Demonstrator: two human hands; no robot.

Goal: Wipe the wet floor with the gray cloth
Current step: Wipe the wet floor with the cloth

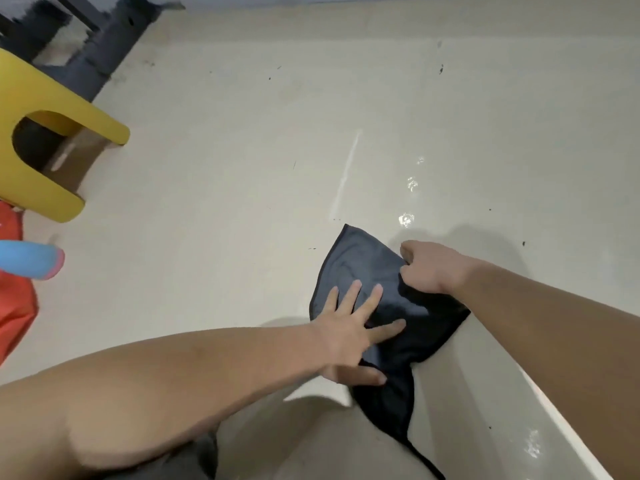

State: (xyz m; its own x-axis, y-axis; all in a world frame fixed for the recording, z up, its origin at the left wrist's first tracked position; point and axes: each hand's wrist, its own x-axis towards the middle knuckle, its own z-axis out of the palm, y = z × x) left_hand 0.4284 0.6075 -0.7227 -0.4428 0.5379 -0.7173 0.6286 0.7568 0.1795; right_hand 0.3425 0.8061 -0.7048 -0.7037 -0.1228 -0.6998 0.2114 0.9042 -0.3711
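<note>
**mopdad77:** Where's the gray cloth [360, 265] sitting? All I'm noticing is the yellow stool [45, 109].

**tilefan:** It's well off to the right of the stool and closer to the person, lying on the beige floor [242, 168]. The top part is spread flat with one corner pointing away, and the bottom part is bunched up with a thin tail running back toward the person.

**mopdad77:** And the hands?

**tilefan:** The left hand [349, 336] is flat on the cloth with its fingers straight and spread, pressing down on the side nearer the stool. The right hand [429, 268] is on the cloth's far side from the stool, fingers curled in and gripping the edge of the fabric.

**mopdad77:** Is the floor actually wet?

**tilefan:** Yep, there are shiny wet spots [406, 219] right of the stool, just past the cloth's far corner. There's also a blue thing [27, 259] and something red [14, 289] on the near side of the stool at the frame edge, and a dark frame [97, 46] behind the stool. Can't tell what those are.
</note>
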